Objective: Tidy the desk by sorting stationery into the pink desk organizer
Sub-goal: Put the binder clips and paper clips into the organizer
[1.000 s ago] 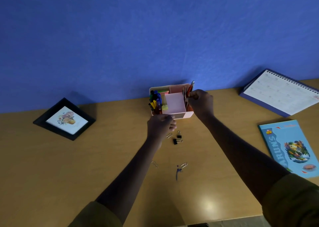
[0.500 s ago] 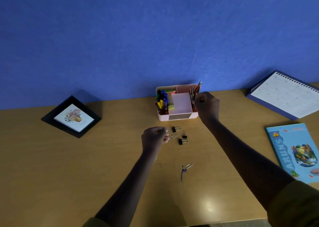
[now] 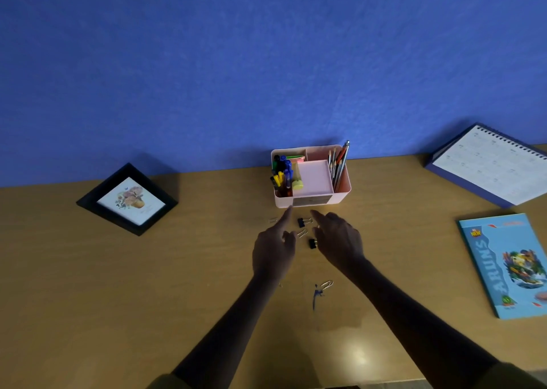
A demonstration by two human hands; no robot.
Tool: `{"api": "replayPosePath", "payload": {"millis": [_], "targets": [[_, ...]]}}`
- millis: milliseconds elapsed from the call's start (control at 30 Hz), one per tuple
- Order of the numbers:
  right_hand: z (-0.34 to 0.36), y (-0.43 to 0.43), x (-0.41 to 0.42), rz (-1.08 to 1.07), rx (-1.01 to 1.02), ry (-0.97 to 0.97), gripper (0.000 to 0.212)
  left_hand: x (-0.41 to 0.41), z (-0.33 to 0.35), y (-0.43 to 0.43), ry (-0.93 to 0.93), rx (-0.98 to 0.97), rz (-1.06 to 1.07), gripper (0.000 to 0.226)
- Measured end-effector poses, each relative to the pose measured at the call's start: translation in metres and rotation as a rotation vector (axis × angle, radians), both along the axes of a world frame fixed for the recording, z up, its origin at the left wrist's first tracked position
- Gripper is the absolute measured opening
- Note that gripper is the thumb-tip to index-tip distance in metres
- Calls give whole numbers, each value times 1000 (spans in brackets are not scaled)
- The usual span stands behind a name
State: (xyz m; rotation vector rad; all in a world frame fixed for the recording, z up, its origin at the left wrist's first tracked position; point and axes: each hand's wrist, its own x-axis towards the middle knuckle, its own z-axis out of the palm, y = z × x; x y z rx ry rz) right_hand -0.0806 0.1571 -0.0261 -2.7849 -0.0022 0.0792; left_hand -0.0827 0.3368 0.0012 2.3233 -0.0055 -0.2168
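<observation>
Both my hands have dropped from the pink plastic desk organizer (image 3: 310, 200), open-fingered left hand (image 3: 273, 248) and right hand (image 3: 340, 240) flanking the small black binder clip (image 3: 301, 222) between them.

Left hand (image 3: 273, 248): my forefinger points forward, other fingers curled.
Right hand (image 3: 340, 240): my fingers spread loosely, palm down, empty.

Pink organizer (image 3: 310, 200), black clips (image 3: 301, 222), blue wall (image 3: 266, 63)

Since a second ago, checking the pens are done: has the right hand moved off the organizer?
Yes. The right hand has left the pink organizer right side and come down toward the binder clips in front of it.
</observation>
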Motion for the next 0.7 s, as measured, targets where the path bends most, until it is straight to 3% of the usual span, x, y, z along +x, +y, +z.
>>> {"api": "replayPosePath", "payload": {"millis": [200, 700], "targets": [[-8, 1, 10, 83, -214, 26, 83, 13, 4, 0, -21, 108, -58, 82], [-9, 5, 15, 83, -302, 112, 89, 19, 5, 6, 69, 284, -97, 88]]}}
